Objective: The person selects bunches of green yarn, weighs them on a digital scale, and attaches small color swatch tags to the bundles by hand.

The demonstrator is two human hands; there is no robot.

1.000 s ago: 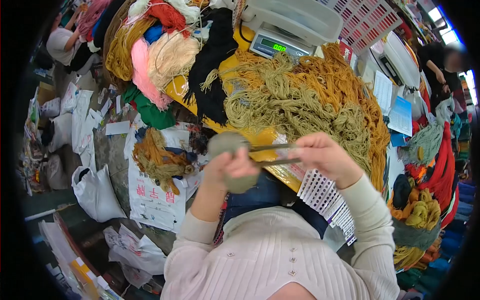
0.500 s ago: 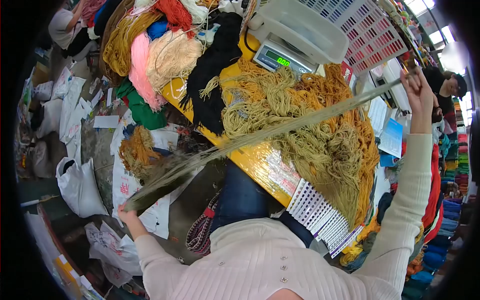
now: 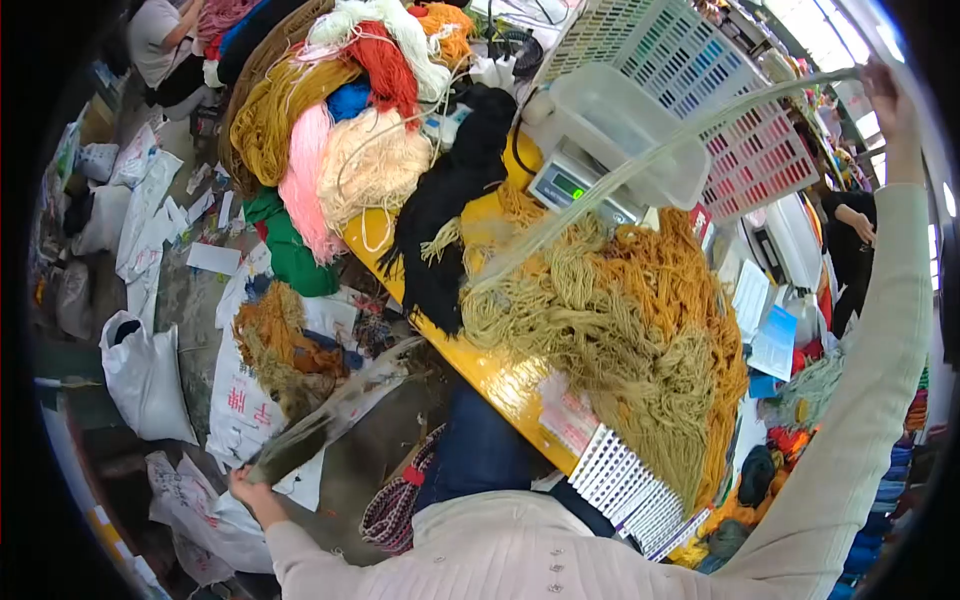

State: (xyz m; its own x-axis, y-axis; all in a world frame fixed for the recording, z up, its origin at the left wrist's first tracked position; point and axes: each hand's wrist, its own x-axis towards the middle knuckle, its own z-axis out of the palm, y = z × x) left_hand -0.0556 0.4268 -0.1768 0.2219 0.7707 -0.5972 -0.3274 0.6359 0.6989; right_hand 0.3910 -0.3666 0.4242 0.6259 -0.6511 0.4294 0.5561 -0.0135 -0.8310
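Observation:
A long, thin bundle of pale green yarn (image 3: 585, 203) stretches between my hands, blurred and bowed in its middle. Up at the far right, my right hand (image 3: 888, 100) is closed on one end, with that arm raised high. Low on the left, my left hand (image 3: 252, 488) grips the other end, where the strands fan out over the floor. Beneath the bundle, a heap of olive-green yarn (image 3: 570, 310) lies beside orange-brown yarn (image 3: 665, 260) on the yellow table (image 3: 480, 352).
A digital scale (image 3: 575, 190) carrying a clear plastic tub (image 3: 640, 125) stands behind the yarn, near a white basket (image 3: 690, 60). Black yarn (image 3: 450, 200) and a basketful of coloured skeins sit leftward. Punched white cards (image 3: 635, 490) line the table edge. Other people are in the background.
My right hand has moved up and outward with its end of the yarn. The bundle has gone from nearly straight to arched and blurred. My left hand is slightly lower, still gripping.

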